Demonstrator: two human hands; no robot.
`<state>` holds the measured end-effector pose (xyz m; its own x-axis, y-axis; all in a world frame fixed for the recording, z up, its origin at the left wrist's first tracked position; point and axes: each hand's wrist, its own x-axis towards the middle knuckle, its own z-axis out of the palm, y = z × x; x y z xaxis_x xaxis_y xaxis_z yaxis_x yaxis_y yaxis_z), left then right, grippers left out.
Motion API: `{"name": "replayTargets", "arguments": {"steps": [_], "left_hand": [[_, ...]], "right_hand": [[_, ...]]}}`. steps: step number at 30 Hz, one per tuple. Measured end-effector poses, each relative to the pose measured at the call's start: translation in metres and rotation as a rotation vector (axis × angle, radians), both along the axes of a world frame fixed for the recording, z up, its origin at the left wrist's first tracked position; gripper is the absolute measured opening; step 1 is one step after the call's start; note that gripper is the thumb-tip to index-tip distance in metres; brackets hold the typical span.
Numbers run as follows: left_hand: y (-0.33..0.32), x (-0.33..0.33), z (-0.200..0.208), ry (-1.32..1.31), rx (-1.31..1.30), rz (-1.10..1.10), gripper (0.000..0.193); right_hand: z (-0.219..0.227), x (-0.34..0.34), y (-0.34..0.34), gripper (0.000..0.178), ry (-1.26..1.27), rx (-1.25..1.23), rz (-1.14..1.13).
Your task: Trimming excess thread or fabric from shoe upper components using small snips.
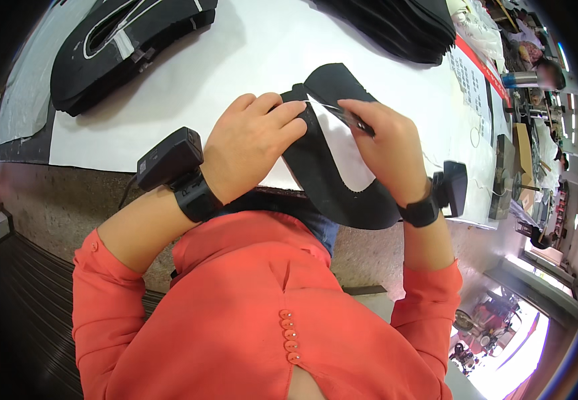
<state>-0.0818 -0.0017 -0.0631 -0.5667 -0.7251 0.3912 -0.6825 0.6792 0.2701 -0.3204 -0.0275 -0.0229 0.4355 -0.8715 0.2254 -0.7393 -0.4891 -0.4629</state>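
Note:
A black U-shaped flat piece (329, 183), looking like a shoe upper, lies across the table's front edge, its curved end overhanging toward me. My left hand (256, 137) is closed at its left arm, thumb and forefinger pinching near the top edge. My right hand (390, 143) is closed around a small dark hand tool (362, 125), mostly hidden by the fingers; its exact kind cannot be made out. A thin white line, thread or the tool's tip, runs between the two hands. Both wrists wear black straps with box-shaped devices.
At the far left, a thick stack of black U-shaped pieces (162, 41) is bound with white strips. Another black stack (396, 27) stands at the back. White sheeting covers the table (249, 60). On the right lie a printed sheet (470, 83) and a grey block (502, 177).

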Motion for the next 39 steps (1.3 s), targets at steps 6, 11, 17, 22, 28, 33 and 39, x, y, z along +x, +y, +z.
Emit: {"name": "replayTargets", "arguments": {"steps": [6, 11, 17, 22, 28, 33, 39], "left_hand": [[-0.003, 0.001, 0.000, 0.006, 0.007, -0.016, 0.022], [-0.003, 0.001, 0.002, 0.003, 0.014, -0.020, 0.021], [-0.005, 0.000, 0.004, -0.027, 0.044, -0.017, 0.019], [-0.005, 0.000, 0.005, -0.021, 0.050, -0.011, 0.024], [-0.010, -0.001, 0.008, -0.050, 0.017, -0.042, 0.039], [-0.013, -0.001, 0.013, -0.074, 0.033, -0.058, 0.037], [-0.013, 0.010, 0.014, -0.081, 0.049, -0.154, 0.043]], "right_hand": [[-0.001, -0.006, 0.044, 0.051, 0.030, -0.106, -0.017], [-0.018, -0.002, 0.065, 0.053, 0.009, -0.069, 0.026], [-0.031, 0.000, 0.070, 0.049, 0.057, -0.054, 0.035], [-0.031, -0.002, 0.070, 0.048, 0.088, -0.042, 0.034], [-0.018, 0.004, 0.069, 0.049, 0.129, 0.045, 0.050], [-0.004, 0.018, 0.083, 0.070, 0.195, 0.204, -0.022], [0.004, 0.016, 0.083, 0.076, 0.279, 0.224, -0.021]]}}
